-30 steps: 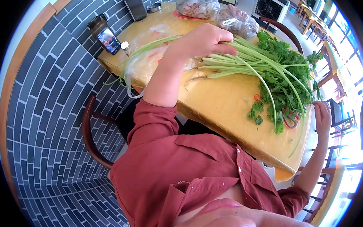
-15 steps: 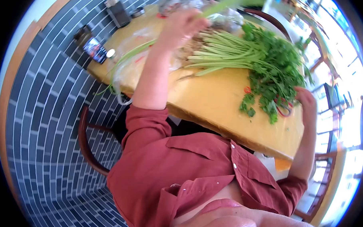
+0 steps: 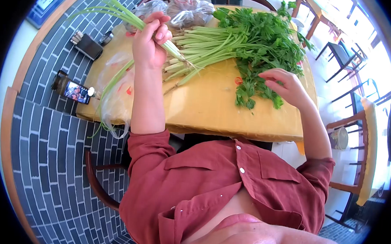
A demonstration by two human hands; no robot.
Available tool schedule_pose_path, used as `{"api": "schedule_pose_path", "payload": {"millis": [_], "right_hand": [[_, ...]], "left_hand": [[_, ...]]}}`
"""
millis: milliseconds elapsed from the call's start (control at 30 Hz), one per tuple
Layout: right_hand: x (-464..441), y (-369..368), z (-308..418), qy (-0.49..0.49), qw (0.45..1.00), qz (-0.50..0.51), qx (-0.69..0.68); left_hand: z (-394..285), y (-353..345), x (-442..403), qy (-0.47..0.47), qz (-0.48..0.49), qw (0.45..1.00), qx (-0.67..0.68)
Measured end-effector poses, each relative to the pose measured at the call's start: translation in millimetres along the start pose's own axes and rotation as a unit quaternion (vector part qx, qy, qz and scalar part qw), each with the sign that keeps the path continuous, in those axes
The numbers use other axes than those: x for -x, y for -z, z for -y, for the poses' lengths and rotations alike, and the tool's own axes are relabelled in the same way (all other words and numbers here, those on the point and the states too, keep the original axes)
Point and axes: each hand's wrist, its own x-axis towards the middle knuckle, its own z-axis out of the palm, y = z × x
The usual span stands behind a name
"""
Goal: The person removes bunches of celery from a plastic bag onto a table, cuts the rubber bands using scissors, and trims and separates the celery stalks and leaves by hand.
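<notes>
My left hand (image 3: 151, 41) is raised over the left part of the table, closed around a few scallions (image 3: 132, 18). Their green tops point up to the left, and the roots hang at lower right. A large bunch of leafy celery (image 3: 215, 43) lies beyond, pale stalks toward my left hand, leaves to the right. My right hand (image 3: 285, 86) hovers at the near edge of the leaves, fingers bent, thumb and forefinger apart, holding nothing visible. A small red ring (image 3: 238, 80) lies by the leaves. More long green leaves (image 3: 115, 82) rest on a clear plastic bag (image 3: 118, 102).
Tied plastic bags (image 3: 190, 12) sit at the table's far side. A phone (image 3: 77, 92) and a dark holder (image 3: 88, 46) stand along the left edge by the tiled wall. A wooden chair (image 3: 96, 185) is at lower left. The table (image 3: 204, 105) has a yellow cover.
My left hand has swung the scallions round, so their tops now point left instead of right. My right hand has moved inward over the leaves; red-handled scissors seen earlier no longer show. The view has shifted.
</notes>
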Motion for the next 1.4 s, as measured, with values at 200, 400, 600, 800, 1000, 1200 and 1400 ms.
{"api": "schedule_pose_path", "payload": {"millis": [200,400,600,800,1000,1200,1400], "right_hand": [[-41.8,-32.3,24.1,0.047,0.996,-0.040,-0.060],[-81.1,-48.1,56.5,-0.051,0.979,-0.001,-0.200],[-80.0,-59.5,43.5,-0.060,0.983,0.018,-0.174],[-76.5,-64.3,32.3,-0.061,0.944,0.052,-0.321],[-75.6,-70.3,32.8,-0.064,0.901,0.064,-0.425],[-77.0,-71.5,32.1,-0.060,0.877,0.100,-0.467],[-71.9,-69.0,41.5,-0.095,0.882,0.052,-0.459]], "left_hand": [[50.4,-24.0,8.9,0.047,0.066,0.994,0.070],[80.8,-37.2,20.7,0.058,0.091,0.990,0.092],[73.5,-53.3,24.3,0.030,-0.052,0.995,0.075],[83.6,-31.9,14.0,0.009,0.055,0.987,0.149],[87.3,-47.1,15.0,-0.046,0.020,0.995,0.085],[83.7,-44.0,16.0,-0.061,0.019,0.995,0.072],[84.4,-43.5,17.4,-0.037,0.034,0.997,-0.058]]}}
